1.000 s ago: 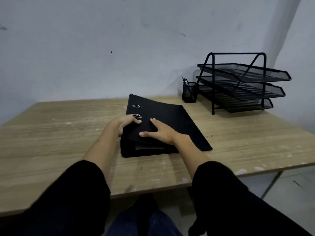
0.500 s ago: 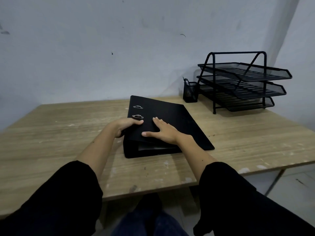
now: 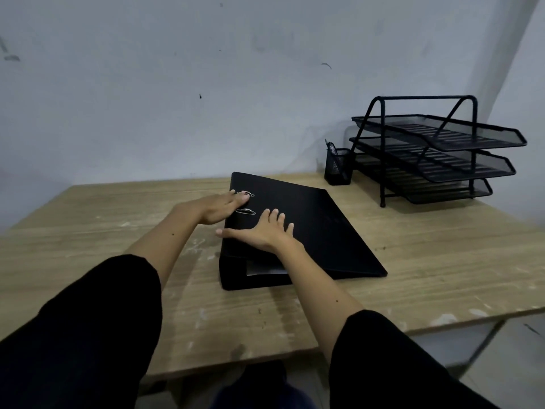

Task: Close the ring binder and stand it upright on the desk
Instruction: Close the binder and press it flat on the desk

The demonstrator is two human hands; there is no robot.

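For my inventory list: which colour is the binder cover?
Black, plain, seen in the head view: binder.

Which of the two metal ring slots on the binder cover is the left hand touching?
The far slot; the left hand's fingertips reach it. The near slot lies uncovered.

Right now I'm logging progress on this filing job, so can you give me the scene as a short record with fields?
binder: black ring binder, cover down, lying flat on the wooden desk, not yet upright
binder contents: white paper showing at the near edge
left hand: flat on the cover by the two metal slots
right hand: flat on the cover, fingers spread
desk back right: black mesh pen cup beside a black three-tier wire tray rack
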